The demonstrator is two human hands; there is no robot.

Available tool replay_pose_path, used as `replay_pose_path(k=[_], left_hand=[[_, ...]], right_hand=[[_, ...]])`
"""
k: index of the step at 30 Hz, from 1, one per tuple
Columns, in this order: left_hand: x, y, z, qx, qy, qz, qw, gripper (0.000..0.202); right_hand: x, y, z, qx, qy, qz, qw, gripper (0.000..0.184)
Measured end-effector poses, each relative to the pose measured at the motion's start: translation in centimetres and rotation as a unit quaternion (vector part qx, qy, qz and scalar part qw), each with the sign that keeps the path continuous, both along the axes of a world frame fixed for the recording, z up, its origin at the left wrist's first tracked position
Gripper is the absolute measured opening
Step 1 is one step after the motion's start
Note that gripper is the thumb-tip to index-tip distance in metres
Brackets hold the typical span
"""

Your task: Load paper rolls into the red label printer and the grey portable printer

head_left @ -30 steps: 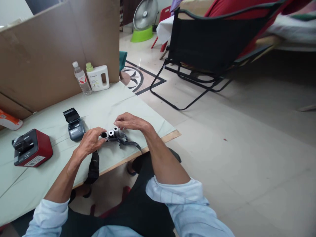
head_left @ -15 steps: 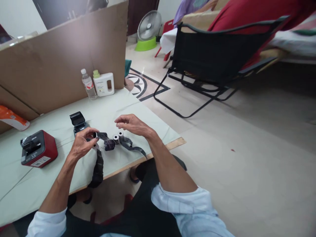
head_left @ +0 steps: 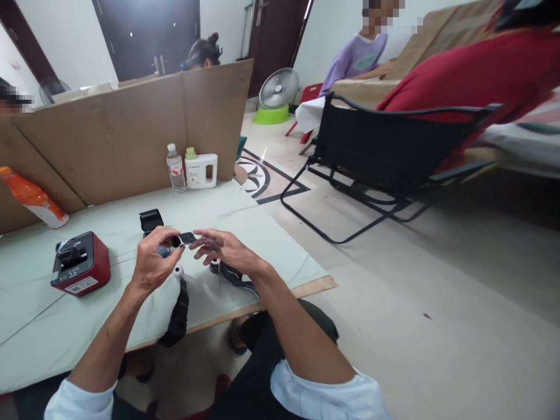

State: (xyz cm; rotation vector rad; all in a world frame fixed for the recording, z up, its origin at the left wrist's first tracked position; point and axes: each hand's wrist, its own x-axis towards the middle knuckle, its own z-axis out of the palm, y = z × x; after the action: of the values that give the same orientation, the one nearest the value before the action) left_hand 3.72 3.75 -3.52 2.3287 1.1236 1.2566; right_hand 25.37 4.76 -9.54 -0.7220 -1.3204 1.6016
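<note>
My left hand [head_left: 153, 256] pinches a small roll of black film, its round dark end showing between thumb and fingers. From it a black film strip [head_left: 187, 238] stretches across to my right hand [head_left: 230, 251]. The right fingers are curved around the strip's shiny loose part; their exact hold is blurred. Below, on the table, stands a small roll with a white core [head_left: 178, 272], its black film tail [head_left: 177, 315] hanging over the front edge. Under my right hand is another white-cored roll [head_left: 214, 265] with a black tail [head_left: 238, 279], partly hidden by the hand and forearm.
A red and black boxy device [head_left: 83, 263] sits at left. Behind my left hand is a small device with a raised black lid [head_left: 151, 220]. A water bottle [head_left: 175, 169], white jug [head_left: 202, 171] and orange bottle [head_left: 37, 198] stand along the cardboard partition [head_left: 131, 140]. A black folding chair [head_left: 394, 140] is right.
My right hand has come left and down to the film strip beside my left hand. The dangling film has been lifted off the table. The head view has tilted up.
</note>
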Motion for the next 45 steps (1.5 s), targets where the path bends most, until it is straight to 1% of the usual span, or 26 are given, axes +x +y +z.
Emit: replay_pose_path(k=[2, 3, 6, 8, 11, 15, 16, 18, 20, 22, 24, 26, 29, 31, 33, 35, 39, 42, 45], left_hand=[[0.1, -0.5, 0.5, 0.063, 0.019, 0.012, 0.998, 0.016], [0.1, -0.7, 0.7, 0.084, 0.033, 0.014, 0.996, 0.017], [-0.1, -1.2, 0.8, 0.115, 0.073, -0.001, 0.991, 0.023], [-0.3, -1.4, 0.6, 0.127, 0.086, -0.013, 0.988, 0.024], [-0.9, -1.4, 0.1, 0.124, 0.096, -0.015, 0.988, 0.022], [-1.9, -1.4, -1.1, 0.111, 0.101, -0.006, 0.989, 0.02], [-2.1, -1.4, -1.5, 0.112, 0.099, -0.005, 0.989, 0.02], [-2.7, -1.4, -2.2, 0.111, 0.098, 0.004, 0.989, 0.021], [-3.3, -1.3, -2.8, 0.102, 0.099, 0.014, 0.99, 0.022], [-4.1, -1.0, -3.3, 0.093, 0.098, 0.025, 0.991, 0.024], [-5.0, -0.3, -3.4, 0.086, 0.094, 0.037, 0.991, 0.025], [-6.1, 1.1, -3.4, 0.067, 0.083, 0.053, 0.993, 0.025], [-8.0, 4.0, -3.3, 0.008, 0.052, 0.073, 0.996, 0.026], [-9.2, 6.1, -3.7, -0.037, 0.036, 0.083, 0.995, 0.027], [-10.3, 7.8, -4.5, -0.079, 0.036, 0.09, 0.992, 0.028], [-11.0, 9.1, -5.6, -0.118, 0.046, 0.098, 0.987, 0.029], [-11.7, 10.7, -7.6, -0.165, 0.058, 0.111, 0.978, 0.034], [-11.5, 11.6, -8.1, -0.17, 0.063, 0.109, 0.977, 0.037], [-11.4, 12.3, -8.0, -0.171, 0.085, 0.105, 0.976, 0.038]], right_hand=[[-0.2, 0.0, 0.3, -0.067, 0.062, 0.028, 0.995, 0.05], [-0.4, -0.1, 0.5, -0.096, 0.087, 0.047, 0.99, 0.048], [-1.0, -0.2, 1.0, -0.161, 0.132, 0.095, 0.973, 0.06], [-1.4, -0.4, 1.1, -0.18, 0.145, 0.092, 0.969, 0.064], [-1.3, -0.5, 1.1, -0.176, 0.137, 0.079, 0.972, 0.062], [-0.6, -0.8, 1.0, -0.125, 0.11, 0.07, 0.983, 0.049], [-0.5, -0.9, 1.0, -0.117, 0.103, 0.068, 0.985, 0.05], [-0.6, -1.1, 0.9, -0.112, 0.084, 0.06, 0.988, 0.058], [-1.1, -1.4, 0.9, -0.111, 0.061, 0.051, 0.991, 0.066], [-1.9, -1.6, 1.0, -0.1, 0.046, 0.047, 0.993, 0.069], [-3.1, -1.4, 1.3, -0.082, 0.039, 0.052, 0.994, 0.064], [-4.5, -0.6, 1.7, -0.068, 0.033, 0.055, 0.996, 0.051], [-6.9, 1.7, 2.1, -0.076, 0.018, 0.039, 0.996, 0.031], [-8.4, 3.4, 2.0, -0.096, 0.002, 0.033, 0.995, 0.023], [-9.7, 4.8, 1.6, -0.118, -0.017, 0.032, 0.992, 0.018], [-10.7, 5.6, 0.7, -0.137, -0.031, 0.026, 0.99, 0.014], [-11.7, 6.0, -1.5, -0.162, -0.037, 0.013, 0.986, 0.008], [-11.9, 6.0, -2.5, -0.172, -0.037, 0.005, 0.984, 0.007], [-12.0, 6.2, -2.8, -0.176, -0.036, 0.0, 0.984, 0.008]])
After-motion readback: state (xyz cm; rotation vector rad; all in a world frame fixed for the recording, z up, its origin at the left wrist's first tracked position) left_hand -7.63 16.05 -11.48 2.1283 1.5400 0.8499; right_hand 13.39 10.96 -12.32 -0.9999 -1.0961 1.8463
